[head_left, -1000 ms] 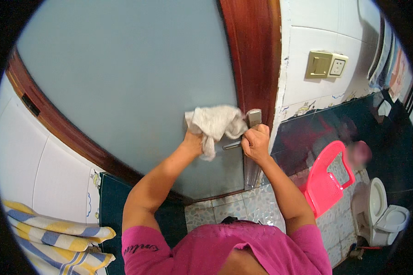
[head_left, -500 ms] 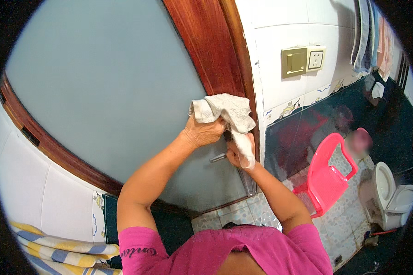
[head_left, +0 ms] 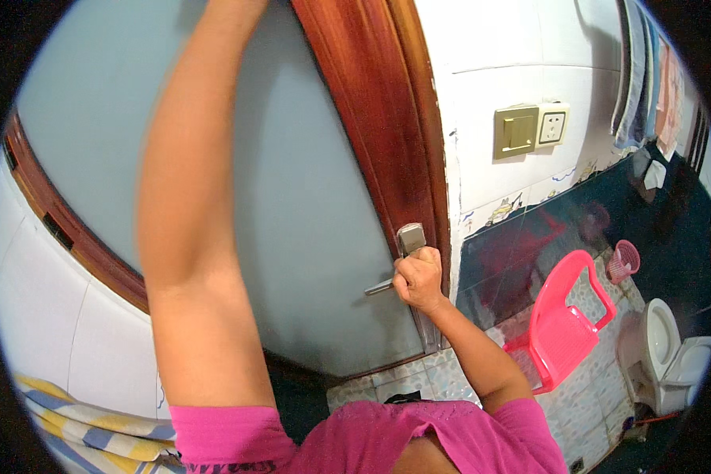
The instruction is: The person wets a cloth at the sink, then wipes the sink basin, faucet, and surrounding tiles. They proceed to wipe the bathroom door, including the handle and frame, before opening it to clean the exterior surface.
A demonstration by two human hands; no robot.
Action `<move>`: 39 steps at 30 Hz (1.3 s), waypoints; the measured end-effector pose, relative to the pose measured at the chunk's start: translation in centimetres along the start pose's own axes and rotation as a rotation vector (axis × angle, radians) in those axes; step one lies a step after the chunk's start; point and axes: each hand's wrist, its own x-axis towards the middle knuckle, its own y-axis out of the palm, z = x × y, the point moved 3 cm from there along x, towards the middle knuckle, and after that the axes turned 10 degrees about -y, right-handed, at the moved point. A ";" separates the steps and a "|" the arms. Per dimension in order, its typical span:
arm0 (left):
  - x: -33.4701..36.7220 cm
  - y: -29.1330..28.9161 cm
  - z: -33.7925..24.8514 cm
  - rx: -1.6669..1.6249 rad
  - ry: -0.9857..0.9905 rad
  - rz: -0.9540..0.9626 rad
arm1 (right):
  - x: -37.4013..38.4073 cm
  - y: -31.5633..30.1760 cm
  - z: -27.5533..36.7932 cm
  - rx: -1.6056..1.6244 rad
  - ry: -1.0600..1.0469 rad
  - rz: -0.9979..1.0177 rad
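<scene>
My right hand (head_left: pixel 419 278) is closed round the metal door handle (head_left: pixel 378 287), whose lever sticks out to the left of my fist. Just above the fist shows the top of the handle's metal plate (head_left: pixel 411 236), fixed to the reddish-brown wooden frame of the door. My left arm (head_left: pixel 193 197) stretches far up across the door's grey-blue panel (head_left: pixel 300 205). It leaves the picture at the top edge, so my left hand and whatever it holds are out of sight.
On the white tiled wall to the right sit a light switch (head_left: pixel 516 133) and a socket (head_left: pixel 552 125). Towels (head_left: pixel 640 71) hang beyond them. A pink chair (head_left: pixel 565 340), a pink basket (head_left: pixel 623 261) and a toilet (head_left: pixel 657 340) stand at right. A striped towel (head_left: pixel 95 423) hangs lower left.
My left hand has gone up the door and out of view; the white cloth is no longer seen. My right hand stays at the handle, now uncovered.
</scene>
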 end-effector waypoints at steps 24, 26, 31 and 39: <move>-33.2 -23.0 18.8 -0.073 -0.809 0.035 | -1.3 0.8 -1.0 -0.021 -0.080 0.018; -28.8 -22.3 24.9 0.341 -0.693 0.167 | -1.8 0.7 -1.6 -0.044 -0.062 0.050; -25.8 -21.9 30.3 0.231 -0.623 0.186 | -2.5 1.2 -1.7 -0.050 -0.006 0.108; -45.3 -28.0 15.6 0.141 -0.771 0.248 | -2.6 0.3 -2.1 -0.094 0.013 0.150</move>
